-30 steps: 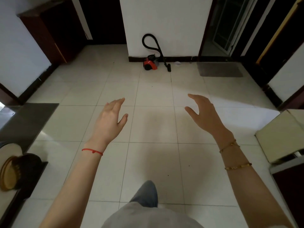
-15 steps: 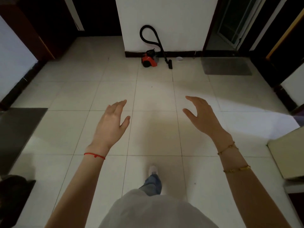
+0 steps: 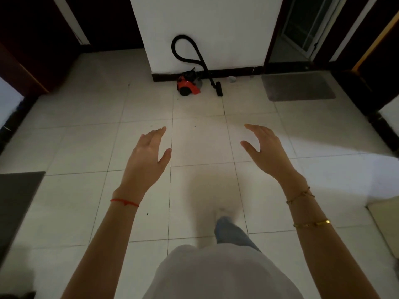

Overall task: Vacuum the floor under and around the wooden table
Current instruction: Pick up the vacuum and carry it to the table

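A small red and black vacuum cleaner (image 3: 187, 85) stands on the tiled floor against a white wall, straight ahead. Its black hose (image 3: 185, 48) loops up the wall and runs down to the black floor nozzle (image 3: 219, 89) on the right of the body. My left hand (image 3: 146, 160) and my right hand (image 3: 266, 151) are held out in front of me over the tiles, fingers apart, holding nothing. Both hands are well short of the vacuum. The wooden table is not in view, apart from a pale corner of furniture (image 3: 386, 221) at the right edge.
A grey doormat (image 3: 298, 86) lies right of the vacuum before a glass door. Another dark mat (image 3: 15, 203) lies at the left edge. Dark doorways open at the back left and right. My foot (image 3: 224, 214) steps forward on the white tiles (image 3: 90, 147).
I have walked forward, so the vacuum cleaner is nearer and larger in view. The furniture at the left and right edges has slid mostly out of sight. My hands stay open.
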The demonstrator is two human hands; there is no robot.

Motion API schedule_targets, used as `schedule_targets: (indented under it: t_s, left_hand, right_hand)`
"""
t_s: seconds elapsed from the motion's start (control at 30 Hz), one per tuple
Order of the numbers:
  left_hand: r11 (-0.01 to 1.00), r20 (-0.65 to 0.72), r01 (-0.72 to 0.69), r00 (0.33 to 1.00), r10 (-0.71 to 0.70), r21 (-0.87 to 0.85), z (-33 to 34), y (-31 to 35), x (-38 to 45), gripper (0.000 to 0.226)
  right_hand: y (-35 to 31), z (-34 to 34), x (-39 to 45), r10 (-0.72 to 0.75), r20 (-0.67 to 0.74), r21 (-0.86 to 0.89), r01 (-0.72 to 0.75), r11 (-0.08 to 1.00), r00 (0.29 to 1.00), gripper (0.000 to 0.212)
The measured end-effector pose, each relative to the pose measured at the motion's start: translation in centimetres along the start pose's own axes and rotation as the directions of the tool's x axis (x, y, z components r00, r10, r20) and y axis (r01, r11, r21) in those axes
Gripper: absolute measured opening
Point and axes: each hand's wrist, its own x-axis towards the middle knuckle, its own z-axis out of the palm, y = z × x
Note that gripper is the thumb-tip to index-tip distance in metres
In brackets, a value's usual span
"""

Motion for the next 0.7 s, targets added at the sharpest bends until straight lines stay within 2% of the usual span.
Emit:
schedule_targets:
  t_s: [0.2, 0.4, 0.7]
  left_hand:
    - [0.999, 0.007, -0.024, 1.000, 0.024, 0.021, 3.2, -1.3, 12.3, 0.056]
    - [0.999, 0.030, 0.034, 0.999, -0.035, 0.017, 5.4, -1.7, 27.7, 0.058]
    - [0.999, -0.037, 0.021, 0.999, -0.019, 0.044, 5.8, -2.8, 48.8, 0.057]
  right_hand:
    - [3.7, 2.2, 11.6, 0.001, 0.028, 0.021, -0.002, 1.000, 1.000, 0.052]
    - [6.7, 1.3, 27.3, -0.050, 0.034, 0.025, 0.049, 0.998, 0.998, 0.051]
    - [9.1, -0.1, 49.9, -0.082, 0.010, 0.035, 0.082, 0.996, 0.997, 0.049]
